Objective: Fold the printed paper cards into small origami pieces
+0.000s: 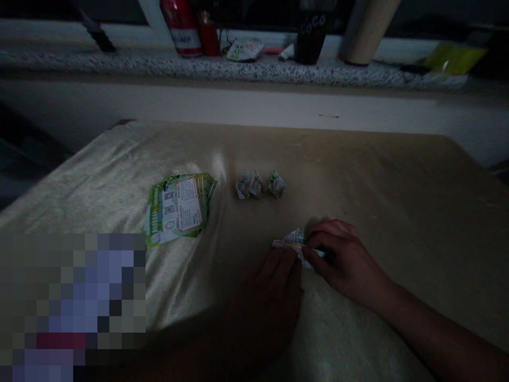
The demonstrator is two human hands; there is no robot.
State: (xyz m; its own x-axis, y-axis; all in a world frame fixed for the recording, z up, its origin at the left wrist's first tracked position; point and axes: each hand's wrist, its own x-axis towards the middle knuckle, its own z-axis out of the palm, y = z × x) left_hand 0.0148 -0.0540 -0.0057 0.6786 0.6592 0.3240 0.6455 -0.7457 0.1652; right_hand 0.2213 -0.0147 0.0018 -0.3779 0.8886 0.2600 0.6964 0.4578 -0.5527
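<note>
1. Small paper piece (295, 240), printed and partly folded, lies on the cloth-covered table (397, 180), near the front and slightly right of centre, between the person's two hands.
2. Right hand (347, 265) is curled, its fingertips closed on the right end of the paper piece and pinching it against the cloth.
3. Left hand (274, 289) lies fairly flat with its fingers stretched forward, the tips pressing on the near edge of the paper piece; it is in deep shadow, so its thumb is hard to make out.
4. Three folded paper shapes (259, 184) sit in a row just beyond the hands, touching one another.
5. Left of them lies a fanned stack of green leaflets (178, 207).
6. Behind the table runs a speckled ledge (238, 68) with a red can (182, 26) and a dark cup (311, 32), both cut off by the top edge.
7. A pixelated block (71, 307) hides the lower left corner, and the whole scene is dim.
</note>
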